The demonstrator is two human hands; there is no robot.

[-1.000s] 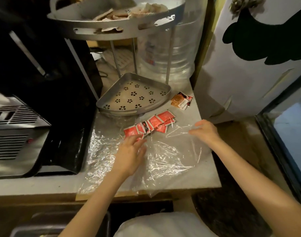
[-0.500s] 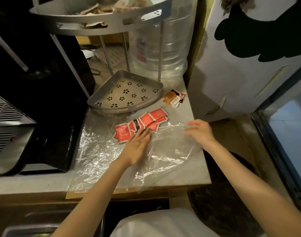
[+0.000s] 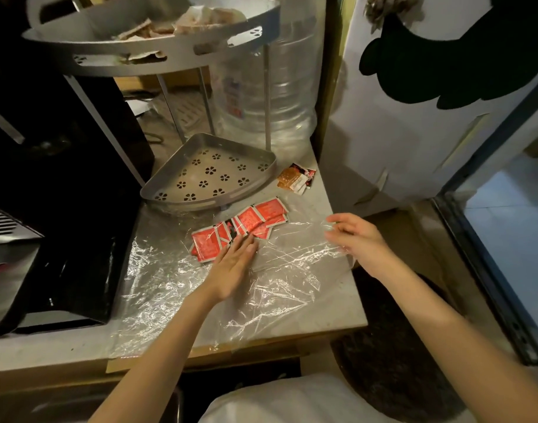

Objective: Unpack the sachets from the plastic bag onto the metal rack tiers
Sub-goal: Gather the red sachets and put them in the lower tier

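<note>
Crinkled clear plastic bag is spread over the pale stone counter to its front edge at frame centre. Red foil sachets are touched by the flat, straight-fingered left hand. The bag's right edge is pinched by the right hand. Perforated grey metal rack tier stands just behind.

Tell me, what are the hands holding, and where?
The right hand pinches the plastic bag at its right edge. The left hand holds nothing; its straight fingers lie flat on the red sachets.

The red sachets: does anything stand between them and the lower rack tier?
Nothing solid. The red sachets lie just before the lower tier; only the tier's low rim and perhaps the plastic bag film intervene.
</note>
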